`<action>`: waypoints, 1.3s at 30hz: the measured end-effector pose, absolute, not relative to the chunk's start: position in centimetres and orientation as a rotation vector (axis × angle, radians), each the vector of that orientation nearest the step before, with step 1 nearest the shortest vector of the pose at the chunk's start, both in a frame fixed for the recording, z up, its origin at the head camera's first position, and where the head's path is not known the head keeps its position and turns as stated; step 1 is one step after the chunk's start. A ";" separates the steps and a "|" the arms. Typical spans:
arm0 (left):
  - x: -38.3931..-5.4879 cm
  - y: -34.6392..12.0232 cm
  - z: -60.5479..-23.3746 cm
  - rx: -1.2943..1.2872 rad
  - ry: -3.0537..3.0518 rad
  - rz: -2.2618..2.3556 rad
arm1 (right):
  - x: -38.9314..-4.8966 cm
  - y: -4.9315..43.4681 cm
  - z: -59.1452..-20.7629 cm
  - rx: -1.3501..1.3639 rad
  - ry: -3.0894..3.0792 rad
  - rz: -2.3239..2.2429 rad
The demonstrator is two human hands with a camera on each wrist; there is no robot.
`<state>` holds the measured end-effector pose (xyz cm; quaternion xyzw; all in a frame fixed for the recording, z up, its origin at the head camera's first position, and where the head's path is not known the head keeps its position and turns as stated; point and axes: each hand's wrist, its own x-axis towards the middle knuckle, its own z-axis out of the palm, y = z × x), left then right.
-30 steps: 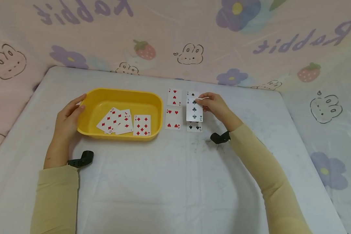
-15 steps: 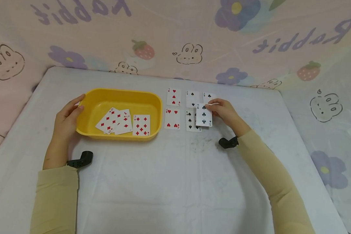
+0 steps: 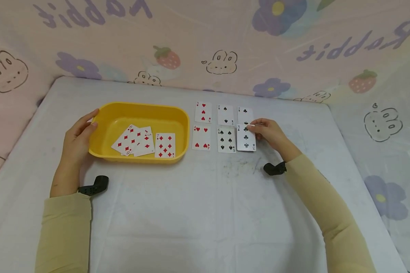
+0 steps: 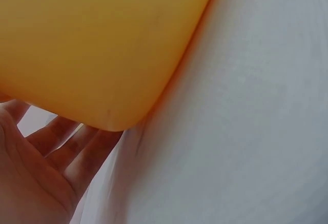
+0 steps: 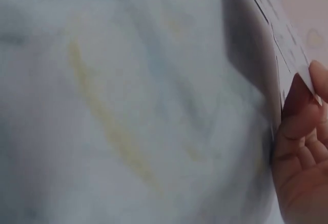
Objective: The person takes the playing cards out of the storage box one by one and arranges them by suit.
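My left hand holds the left end of a yellow plastic tub, with thumb and fingers at its rim. In the left wrist view, the fingers meet the tub's outer wall. Between thumb and fingers, my right hand pinches the top right corner of a three of clubs playing card. That card overlaps the lower part of a two of clubs. To its left lies a six of spades. The right wrist view catches the pinched card edge-on.
Face up in the tub lie a six of diamonds, a five of diamonds and a seven of diamonds. On the white-covered table are a two of spades, three of hearts and four of hearts. Patterned fabric hangs behind.
My right hand has carried the three of clubs rightward and toward me, from over the spades column to below the two of clubs. The left hand and tub stay put.
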<state>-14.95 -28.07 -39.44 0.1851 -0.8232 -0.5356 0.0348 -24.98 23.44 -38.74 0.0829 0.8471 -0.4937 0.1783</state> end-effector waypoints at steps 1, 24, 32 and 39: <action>-14.9 -28.1 -39.4 0.564 -2.528 -1.648 | -24.7 23.3 -38.4 0.231 2.391 -1.391; -14.9 -28.1 -39.5 0.510 -2.483 -1.673 | -23.9 23.5 -39.4 0.031 2.788 -1.013; -15.0 -28.2 -39.5 0.517 -2.487 -1.667 | -23.8 23.3 -39.3 -0.009 2.854 -0.925; -15.0 -28.2 -39.6 0.511 -2.495 -1.679 | -23.6 23.0 -39.1 -0.032 2.865 -0.900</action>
